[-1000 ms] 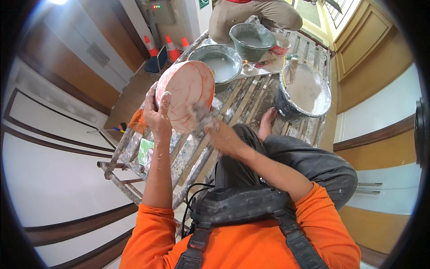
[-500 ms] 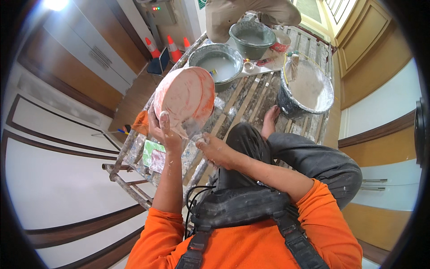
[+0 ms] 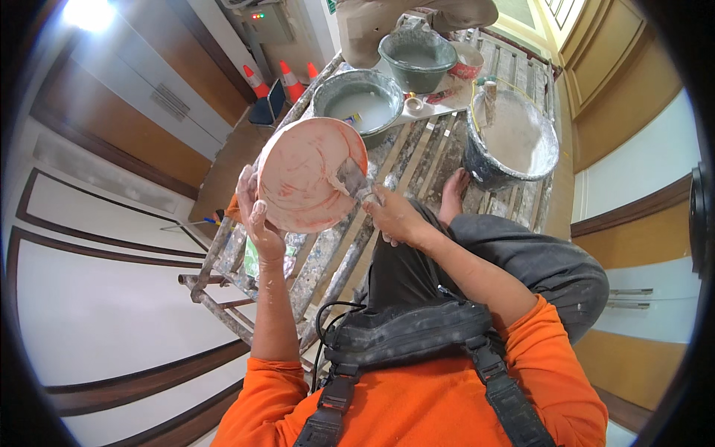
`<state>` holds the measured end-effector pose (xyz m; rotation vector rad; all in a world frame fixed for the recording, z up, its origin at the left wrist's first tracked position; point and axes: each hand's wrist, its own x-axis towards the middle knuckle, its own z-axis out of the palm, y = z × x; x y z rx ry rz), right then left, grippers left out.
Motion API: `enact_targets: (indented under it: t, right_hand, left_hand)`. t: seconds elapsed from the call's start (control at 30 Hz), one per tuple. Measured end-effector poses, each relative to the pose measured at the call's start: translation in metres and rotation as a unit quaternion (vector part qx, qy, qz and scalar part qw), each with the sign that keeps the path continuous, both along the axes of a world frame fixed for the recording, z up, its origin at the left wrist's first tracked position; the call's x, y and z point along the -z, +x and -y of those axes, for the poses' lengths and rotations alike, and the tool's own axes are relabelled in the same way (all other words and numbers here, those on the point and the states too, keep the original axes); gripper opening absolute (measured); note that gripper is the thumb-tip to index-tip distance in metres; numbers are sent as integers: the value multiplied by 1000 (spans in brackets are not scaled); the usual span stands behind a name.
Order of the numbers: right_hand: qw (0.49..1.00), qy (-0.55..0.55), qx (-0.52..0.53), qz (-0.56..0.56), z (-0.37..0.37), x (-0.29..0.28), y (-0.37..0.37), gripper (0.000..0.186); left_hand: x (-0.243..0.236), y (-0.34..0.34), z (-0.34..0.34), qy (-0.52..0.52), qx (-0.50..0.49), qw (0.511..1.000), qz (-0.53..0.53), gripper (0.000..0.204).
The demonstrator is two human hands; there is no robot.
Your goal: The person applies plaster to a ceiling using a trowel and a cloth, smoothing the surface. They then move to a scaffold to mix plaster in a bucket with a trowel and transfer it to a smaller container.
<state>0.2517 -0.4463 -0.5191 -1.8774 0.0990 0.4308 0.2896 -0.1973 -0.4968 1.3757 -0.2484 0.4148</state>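
Note:
Tilted with its inside facing me, a plaster-smeared orange bowl rests against my left hand, which grips it at the lower left rim, thumb in front. Its inner face carries a pinkish-white film with reddish streaks. My right hand is closed around the handle of a putty knife. The knife's blade, coated in pale paste, lies against the right inner side of the bowl. Both hands are dusted with white residue.
Ahead on the spattered slatted platform stand a green basin of milky liquid and a green bucket. To the right is a dark bucket of greyish mix, a brush at its rim. Another person's legs are beyond.
The bowl has turned to face me more squarely. My right hand has moved up and right, taking the putty knife from the lower rim to the bowl's right inner side.

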Motion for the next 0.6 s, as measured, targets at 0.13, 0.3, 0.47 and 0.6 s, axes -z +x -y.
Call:
enact_targets:
  t: [0.13,0.3,0.47,0.6]
  right_hand:
    - [1000,3,3,-27,5,11,-9,60]
    - [1000,-10,-9,-9,2,-7,-5,57]
    - [975,-159,26,155,12,8,15,50]
    - [967,-196,5,161,-3,17,21,48]
  left_hand:
    - [-26,23,5,144,6,984,-101,72]
    - [-45,57,-1,28,55,971,-232,59]
    - [-48,33,13,22,59,997,-40,56]
    - [0,21,7,38,-23,998,40,66]
